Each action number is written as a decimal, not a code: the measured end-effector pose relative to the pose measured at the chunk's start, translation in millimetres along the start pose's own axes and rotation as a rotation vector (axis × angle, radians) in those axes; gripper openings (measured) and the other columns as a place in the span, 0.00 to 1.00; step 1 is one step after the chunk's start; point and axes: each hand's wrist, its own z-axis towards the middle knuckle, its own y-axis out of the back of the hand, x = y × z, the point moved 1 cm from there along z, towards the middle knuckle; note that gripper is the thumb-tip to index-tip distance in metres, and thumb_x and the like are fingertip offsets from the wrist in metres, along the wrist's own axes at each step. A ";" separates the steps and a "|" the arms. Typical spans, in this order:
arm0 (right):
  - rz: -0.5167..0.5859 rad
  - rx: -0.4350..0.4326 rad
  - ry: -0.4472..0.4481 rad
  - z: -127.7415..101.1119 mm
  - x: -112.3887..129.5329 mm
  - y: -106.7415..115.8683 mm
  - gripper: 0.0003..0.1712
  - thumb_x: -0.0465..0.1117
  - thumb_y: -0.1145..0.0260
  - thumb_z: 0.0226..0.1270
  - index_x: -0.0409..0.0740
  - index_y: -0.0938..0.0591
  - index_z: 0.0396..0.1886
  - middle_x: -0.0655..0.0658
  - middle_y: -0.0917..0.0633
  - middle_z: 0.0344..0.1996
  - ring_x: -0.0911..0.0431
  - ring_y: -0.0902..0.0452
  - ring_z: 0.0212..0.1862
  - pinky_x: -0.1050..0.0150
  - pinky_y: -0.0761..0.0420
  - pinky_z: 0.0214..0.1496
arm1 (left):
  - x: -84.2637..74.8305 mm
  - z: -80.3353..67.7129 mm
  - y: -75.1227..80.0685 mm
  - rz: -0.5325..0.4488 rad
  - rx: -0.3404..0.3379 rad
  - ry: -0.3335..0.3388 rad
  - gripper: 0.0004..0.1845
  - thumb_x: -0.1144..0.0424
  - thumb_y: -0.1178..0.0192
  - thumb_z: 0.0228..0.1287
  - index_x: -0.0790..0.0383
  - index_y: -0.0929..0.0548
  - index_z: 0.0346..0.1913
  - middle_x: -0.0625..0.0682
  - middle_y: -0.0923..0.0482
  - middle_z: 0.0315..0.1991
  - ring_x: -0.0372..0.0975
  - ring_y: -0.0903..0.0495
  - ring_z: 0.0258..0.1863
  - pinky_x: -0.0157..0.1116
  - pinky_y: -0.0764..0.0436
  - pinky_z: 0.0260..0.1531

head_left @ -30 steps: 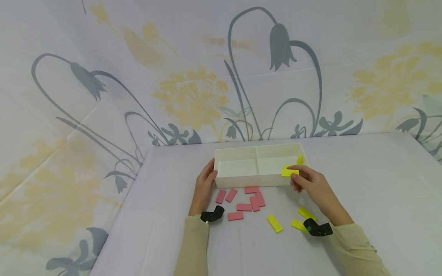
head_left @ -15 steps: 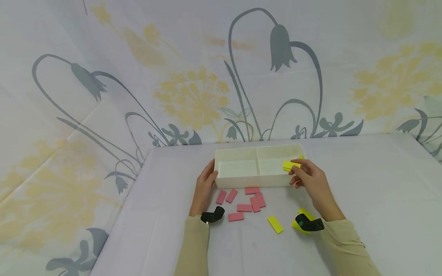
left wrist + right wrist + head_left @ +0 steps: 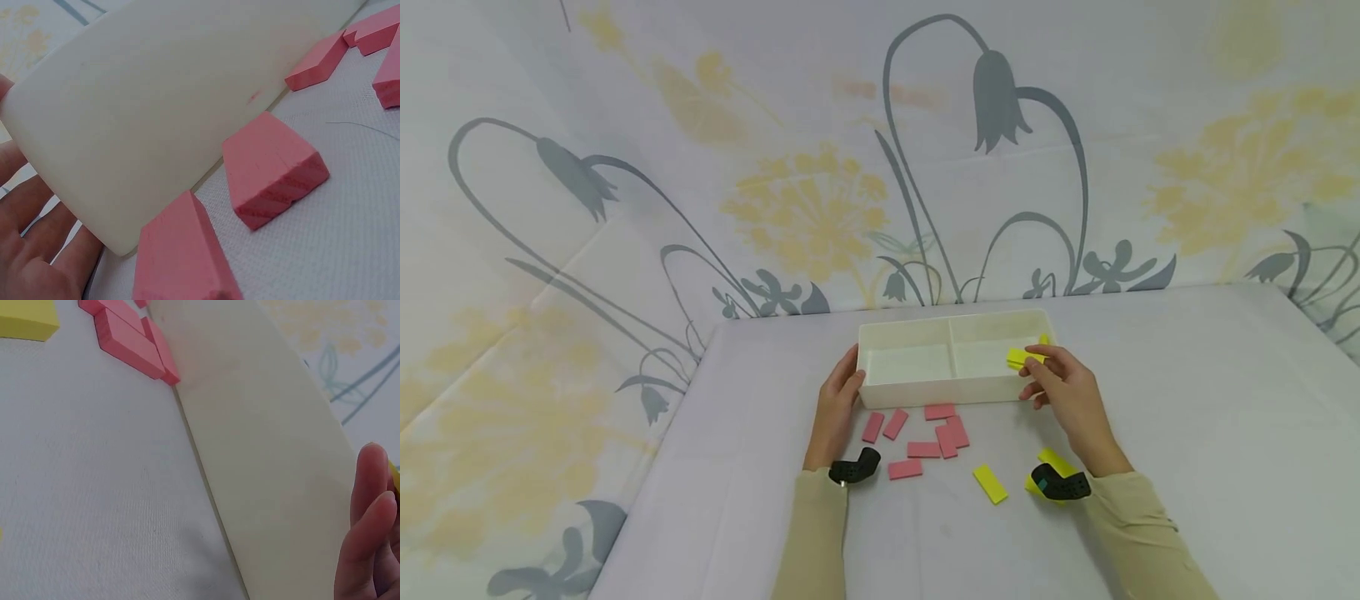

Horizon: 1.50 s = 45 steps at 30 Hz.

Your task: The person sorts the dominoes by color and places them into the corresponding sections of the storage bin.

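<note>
Two-compartment box (image 3: 940, 392), smooth and off-white, a pink fleck on its front wall. The left hand (image 3: 835, 408) holds its left end, fingers slightly apart along the end wall. The right hand (image 3: 1067, 392) pinches a yellow block (image 3: 1017, 356) between thumb and forefinger at the right compartment—whether it touches the yellow pieces there cannot be told. Flat oblong pink blocks (image 3: 269, 169)—rough at the ends—lie before the box, some touching; further yellow blocks (image 3: 990, 484) lie nearer the person. Surface: white, finely woven cloth (image 3: 1187, 417). Behind: pale drapery (image 3: 820, 83) with grey bellflowers and yellow blooms.
</note>
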 end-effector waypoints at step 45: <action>-0.079 0.153 0.023 -9.9 19.6 4.3 0.27 0.57 0.51 0.65 0.44 0.29 0.55 0.40 0.26 0.51 0.53 0.21 0.36 0.64 0.24 0.34 | 2.0 1.8 0.3 -0.012 0.002 0.009 0.25 0.62 0.56 0.68 0.59 0.42 0.67 0.54 0.44 0.66 0.45 0.44 0.64 0.43 0.39 0.58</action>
